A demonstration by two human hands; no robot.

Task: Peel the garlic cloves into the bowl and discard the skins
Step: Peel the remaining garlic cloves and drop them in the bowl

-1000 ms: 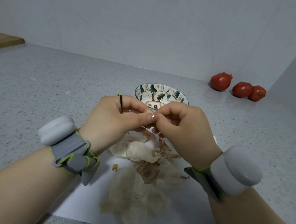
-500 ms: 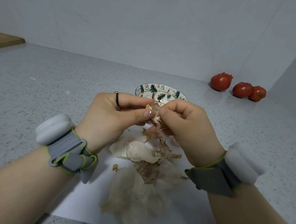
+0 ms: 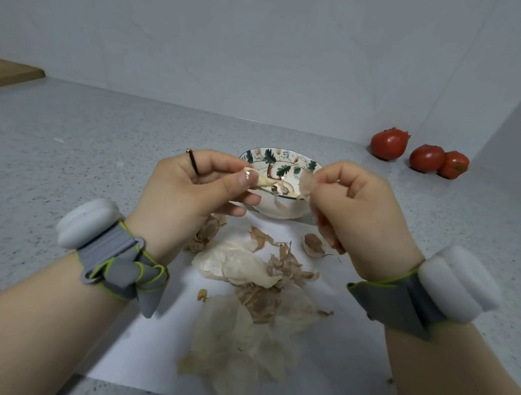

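In the head view, the garlic clove (image 3: 261,180), pinched between the thumb and fingertips of the left hand (image 3: 192,190), looks small and smooth. It could slip and land among the loose skins (image 3: 247,288) below the wrists rather than in the bowl (image 3: 282,151) just beyond both hands. The thin skin flake (image 3: 308,185) pinched by the right hand (image 3: 359,209) could drift into that bowl if released there. Both hands are raised and apart, with fingers curled.

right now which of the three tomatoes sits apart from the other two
The leftmost tomato, the one nearest the bowl: it stands alone with a gap beside it, while the middle tomato and rightmost tomato touch each other.
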